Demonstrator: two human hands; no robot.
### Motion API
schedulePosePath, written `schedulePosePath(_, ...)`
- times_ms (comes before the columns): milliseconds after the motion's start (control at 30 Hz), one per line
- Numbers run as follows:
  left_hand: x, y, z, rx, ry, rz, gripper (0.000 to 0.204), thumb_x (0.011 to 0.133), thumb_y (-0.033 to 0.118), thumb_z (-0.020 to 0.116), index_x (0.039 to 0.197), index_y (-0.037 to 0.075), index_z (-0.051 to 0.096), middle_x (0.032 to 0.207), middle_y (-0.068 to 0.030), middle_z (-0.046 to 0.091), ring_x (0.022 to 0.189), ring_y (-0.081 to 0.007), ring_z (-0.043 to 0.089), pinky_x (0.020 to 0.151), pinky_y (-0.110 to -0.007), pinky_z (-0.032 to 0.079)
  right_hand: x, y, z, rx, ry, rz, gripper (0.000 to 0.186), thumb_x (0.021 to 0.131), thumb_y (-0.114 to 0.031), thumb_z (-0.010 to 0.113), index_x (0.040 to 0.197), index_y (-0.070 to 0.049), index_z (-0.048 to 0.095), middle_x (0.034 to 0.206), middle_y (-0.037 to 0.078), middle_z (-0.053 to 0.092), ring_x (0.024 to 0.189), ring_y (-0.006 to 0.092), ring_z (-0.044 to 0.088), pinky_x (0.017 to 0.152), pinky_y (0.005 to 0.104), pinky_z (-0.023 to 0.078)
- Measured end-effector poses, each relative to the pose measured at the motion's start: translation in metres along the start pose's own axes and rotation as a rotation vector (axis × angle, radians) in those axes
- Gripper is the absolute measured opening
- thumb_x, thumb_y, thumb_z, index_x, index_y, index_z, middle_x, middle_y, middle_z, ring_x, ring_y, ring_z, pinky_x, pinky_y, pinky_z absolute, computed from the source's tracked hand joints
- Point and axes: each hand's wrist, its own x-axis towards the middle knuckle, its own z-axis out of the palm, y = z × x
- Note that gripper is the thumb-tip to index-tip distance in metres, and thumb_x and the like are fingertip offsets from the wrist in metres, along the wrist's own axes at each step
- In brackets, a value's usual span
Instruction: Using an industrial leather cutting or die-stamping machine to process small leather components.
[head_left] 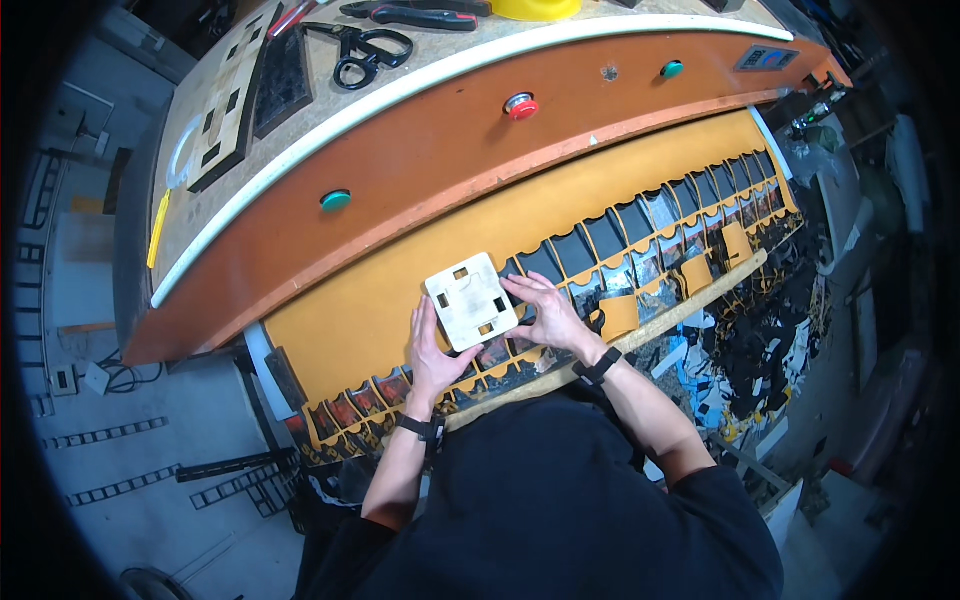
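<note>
A pale, square block with rounded corners and several rectangular slots [470, 302] lies over the orange sheet [370, 270], turned slightly askew. My left hand [432, 360] grips its left side, fingers along the edge and thumb at the lower corner. On the opposite side, my right hand [550, 312] holds the right edge with fingers and thumb. What lies beneath the block is hidden. Rows of cut-out openings run along the near part of the sheet, with thin orange strips left between them. Several loose orange pieces [620, 315] rest on those openings, right of my right hand.
Beyond the sheet stands a machine's orange-brown beam [430, 170] with a red button [521, 106] and green buttons [336, 201]. On top lie black-handled scissors [362, 52], pliers [424, 17] and a yellow cutter [159, 230]. Scraps [740, 365] pile up at right.
</note>
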Motion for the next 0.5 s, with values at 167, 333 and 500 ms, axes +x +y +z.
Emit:
schedulePosePath(167,-0.004,-0.002,0.000,-0.021,0.040,0.014,0.122,0.069,0.029,0.105,0.167,-0.007,0.041,0.168,-0.0329,0.048,0.160,-0.0503,0.043,0.135,-0.055,0.034,-0.002,-0.005,0.000,-0.039,-0.004,-0.003,0.103,0.068,-0.029,0.105,0.158,-0.003,0.063,0.155,0.020,0.068,0.152,0.0333,0.058,0.134,0.0512,0.037)
schedulePosePath(333,-0.010,-0.005,0.003,-0.018,0.047,0.031,0.130,0.070,0.034,0.105,0.170,-0.006,0.033,0.170,-0.0351,0.044,0.160,-0.0517,0.041,0.136,-0.057,0.030,-0.007,-0.010,0.004,-0.041,0.015,0.002,0.104,0.067,-0.027,0.106,0.158,-0.003,0.061,0.155,0.019,0.068,0.152,0.0328,0.057,0.134,0.0494,0.037)
schedulePosePath(500,-0.026,-0.010,0.001,-0.053,0.069,0.045,0.132,0.070,0.034,0.105,0.171,-0.008,0.030,0.172,-0.0349,0.041,0.163,-0.0498,0.036,0.136,-0.054,0.033,-0.019,-0.027,0.008,-0.006,-0.015,0.076,0.110,0.066,-0.026,0.107,0.161,-0.003,0.057,0.162,0.022,0.061,0.154,0.0401,0.053,0.131,0.0466,0.042)
